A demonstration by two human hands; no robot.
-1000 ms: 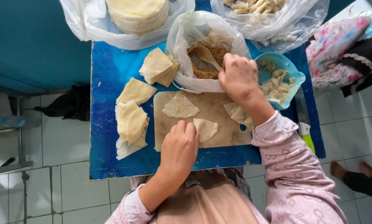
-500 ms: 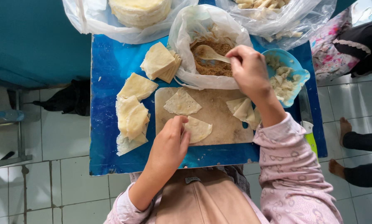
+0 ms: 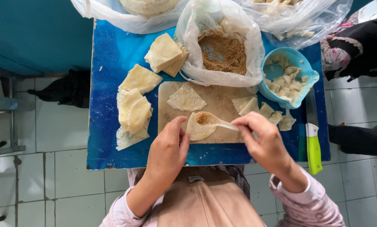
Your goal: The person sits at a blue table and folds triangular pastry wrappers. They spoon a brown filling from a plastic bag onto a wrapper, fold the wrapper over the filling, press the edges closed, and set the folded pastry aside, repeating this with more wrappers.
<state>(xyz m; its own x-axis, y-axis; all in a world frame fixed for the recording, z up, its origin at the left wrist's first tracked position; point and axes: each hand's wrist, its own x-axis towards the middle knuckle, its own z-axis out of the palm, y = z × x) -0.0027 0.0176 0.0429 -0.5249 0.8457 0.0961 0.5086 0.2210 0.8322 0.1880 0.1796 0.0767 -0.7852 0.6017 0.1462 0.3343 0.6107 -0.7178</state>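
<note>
The one camera sits on my head, looking straight down and close onto the blue surface (image 3: pixel 112 63). My lap lies at six o'clock, the plastic bags (image 3: pixel 222 25) at twelve. Tiled floor (image 3: pixel 49 126) shows at nine.

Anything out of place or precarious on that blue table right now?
Yes: the green-handled knife lies at the right edge of the blue table, its handle sticking out past the near edge. A few dough scraps lie loose below the blue bowl.

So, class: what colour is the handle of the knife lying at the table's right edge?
Bright lime green, on the knife, seen in the head view.
</note>
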